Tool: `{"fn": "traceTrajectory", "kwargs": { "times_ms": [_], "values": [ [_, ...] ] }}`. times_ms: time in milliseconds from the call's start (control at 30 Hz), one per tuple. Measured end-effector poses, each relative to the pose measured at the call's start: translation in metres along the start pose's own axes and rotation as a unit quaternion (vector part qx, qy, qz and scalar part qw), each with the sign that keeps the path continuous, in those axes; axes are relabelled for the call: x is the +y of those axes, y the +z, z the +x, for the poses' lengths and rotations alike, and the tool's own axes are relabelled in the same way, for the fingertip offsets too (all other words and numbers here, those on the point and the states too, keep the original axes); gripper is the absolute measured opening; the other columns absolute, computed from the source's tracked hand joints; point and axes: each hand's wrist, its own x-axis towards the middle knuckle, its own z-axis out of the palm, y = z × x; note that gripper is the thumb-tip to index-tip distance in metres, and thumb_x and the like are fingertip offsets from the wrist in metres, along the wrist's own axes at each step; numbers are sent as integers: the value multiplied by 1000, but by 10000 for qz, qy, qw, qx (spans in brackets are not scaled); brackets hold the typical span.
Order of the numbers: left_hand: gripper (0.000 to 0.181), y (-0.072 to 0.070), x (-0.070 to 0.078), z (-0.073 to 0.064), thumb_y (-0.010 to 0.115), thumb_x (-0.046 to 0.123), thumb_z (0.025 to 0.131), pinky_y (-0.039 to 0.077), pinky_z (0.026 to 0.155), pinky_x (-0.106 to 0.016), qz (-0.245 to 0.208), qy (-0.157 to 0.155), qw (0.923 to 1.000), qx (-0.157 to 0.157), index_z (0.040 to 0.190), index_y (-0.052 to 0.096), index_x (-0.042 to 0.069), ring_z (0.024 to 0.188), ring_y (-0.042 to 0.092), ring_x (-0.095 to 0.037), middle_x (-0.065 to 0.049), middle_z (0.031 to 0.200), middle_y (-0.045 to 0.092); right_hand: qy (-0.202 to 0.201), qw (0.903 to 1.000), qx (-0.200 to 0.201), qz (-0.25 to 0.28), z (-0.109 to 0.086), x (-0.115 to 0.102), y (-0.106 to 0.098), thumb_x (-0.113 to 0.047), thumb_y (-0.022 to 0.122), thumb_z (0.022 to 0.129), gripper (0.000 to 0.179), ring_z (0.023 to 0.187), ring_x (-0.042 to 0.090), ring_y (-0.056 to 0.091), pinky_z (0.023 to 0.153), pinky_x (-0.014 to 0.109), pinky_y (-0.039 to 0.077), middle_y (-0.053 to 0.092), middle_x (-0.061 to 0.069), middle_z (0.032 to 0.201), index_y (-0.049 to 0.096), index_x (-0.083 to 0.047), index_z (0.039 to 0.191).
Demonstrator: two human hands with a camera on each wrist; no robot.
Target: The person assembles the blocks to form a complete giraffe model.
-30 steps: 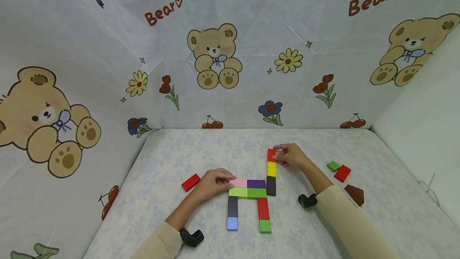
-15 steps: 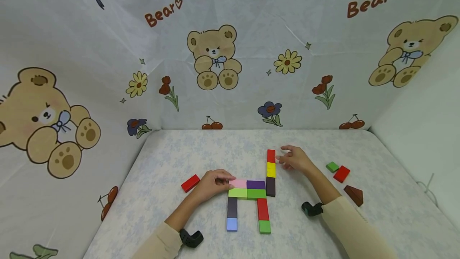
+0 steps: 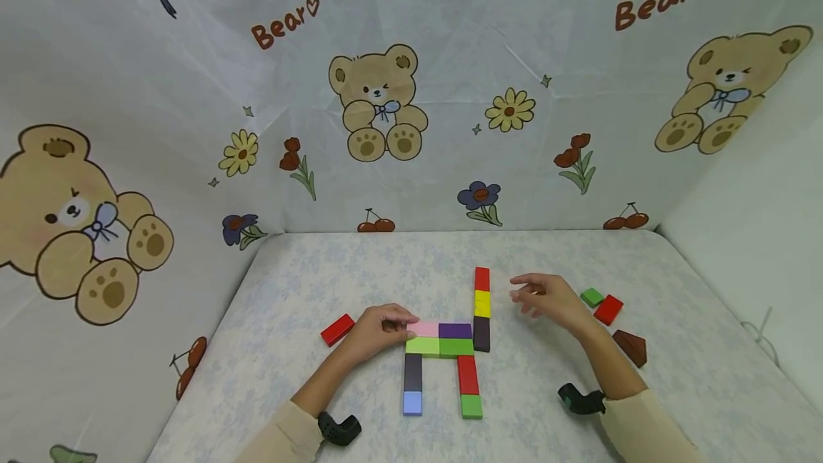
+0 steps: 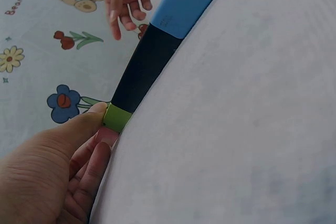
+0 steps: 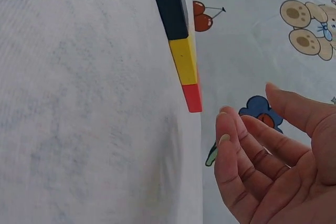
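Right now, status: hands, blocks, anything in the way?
Left hand pinches pink block and light-green block. Red end block, yellow block, dark block in line. Right hand empty, not touching that line; nothing visible between.

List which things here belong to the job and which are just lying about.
Likely in the job: block figure; pink block and lime block, pinched by left hand; right hand, empty.

Lying about, perhaps spares: left-side red block; green piece; right-side red block; brown piece.

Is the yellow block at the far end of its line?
No, the yellow block sits between a red block and a dark block.
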Motion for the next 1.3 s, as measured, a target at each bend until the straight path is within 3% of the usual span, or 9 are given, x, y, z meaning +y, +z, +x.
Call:
{"fn": "traceTrajectory", "kwargs": {
  "times_ms": [300, 600, 900, 1133, 1300],
  "values": [
    [25, 1, -1, 0, 81, 27, 89, 54, 73, -27, -57, -15, 10000, 27, 114, 79, 23, 85, 62, -13, 10, 107, 70, -455, 9985, 171, -242, -11, -2, -27, -33, 70, 97, 55, 88, 36, 70, 73, 36, 59, 71, 21, 110, 59, 2, 137],
    [27, 1, 0, -2, 81, 28, 89, 53, 72, -26, -21, 25, 10000, 50, 115, 79, 20, 85, 61, -12, 6, 107, 71, -938, 9940, 119, -552, -20, 14, -64, -31, 69, 98, 48, 91, 38, 70, 73, 37, 59, 71, 17, 112, 61, -2, 135],
    [27, 1, -1, -1, 81, 28, 89, 54, 73, -27, -62, 15, 10000, 16, 115, 79, 21, 86, 62, -14, 8, 108, 71, -693, 9912, 480, -1020, -36, 34, -99, -35, 68, 99, 44, 93, 27, 67, 75, 35, 55, 69, 16, 115, 66, -3, 129],
    [27, 1, -1, 0, 80, 28, 89, 53, 70, -27, 16, 257, 9997, 55, 115, 79, 19, 83, 61, -11, 5, 109, 71, -275, 9889, 754, -1247, -46, 53, -120, -37, 64, 101, 48, 95, 33, 66, 73, 40, 56, 67, 20, 114, 64, 3, 129],
    [27, 1, -1, -1, 81, 29, 89, 54, 71, -27, -7, 168, 9998, 45, 114, 79, 19, 83, 61, -11, 6, 109, 71, 14, 9879, 684, -1392, -49, 68, -128, -37, 68, 98, 54, 96, 31, 65, 70, 37, 57, 66, 20, 113, 60, 6, 130]
  ]
}}
